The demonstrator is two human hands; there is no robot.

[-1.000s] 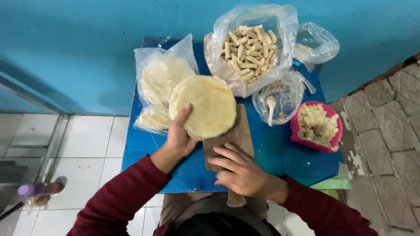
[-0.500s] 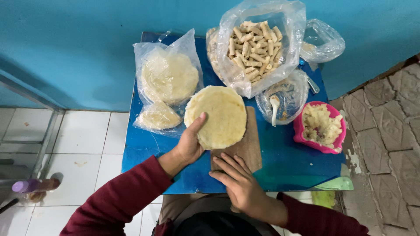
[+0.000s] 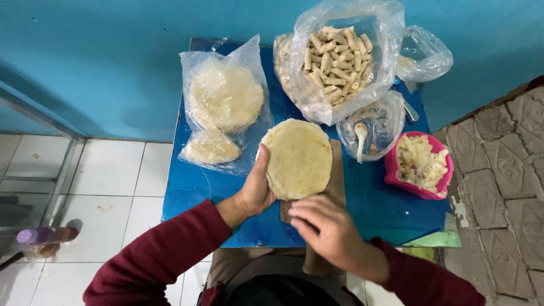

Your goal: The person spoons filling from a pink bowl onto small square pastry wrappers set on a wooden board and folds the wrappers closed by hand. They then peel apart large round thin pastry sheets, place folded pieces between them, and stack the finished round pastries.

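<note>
The round flat dough wrapper [image 3: 298, 158] lies on the wooden board [image 3: 338, 187] just ahead of both hands, left hand [image 3: 256, 190] gripping its near-left edge, right hand [image 3: 328, 229] loosely curled, empty, just below it.

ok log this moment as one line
left hand: holds round flat wrapper | right hand: on wooden board | blue table: bagged rolls, pink bowl

We see the left hand [image 3: 258, 190] cupping the left edge of a round flat dough disc [image 3: 298, 158] over a wooden board [image 3: 338, 190] on the blue surface [image 3: 192, 187]. Just below the disc, the right hand [image 3: 331, 232] rests on the board, fingers loosely curled. Left of the disc lies a bag of more discs [image 3: 225, 105]; right of it, a pink bowl [image 3: 419, 167].
</note>
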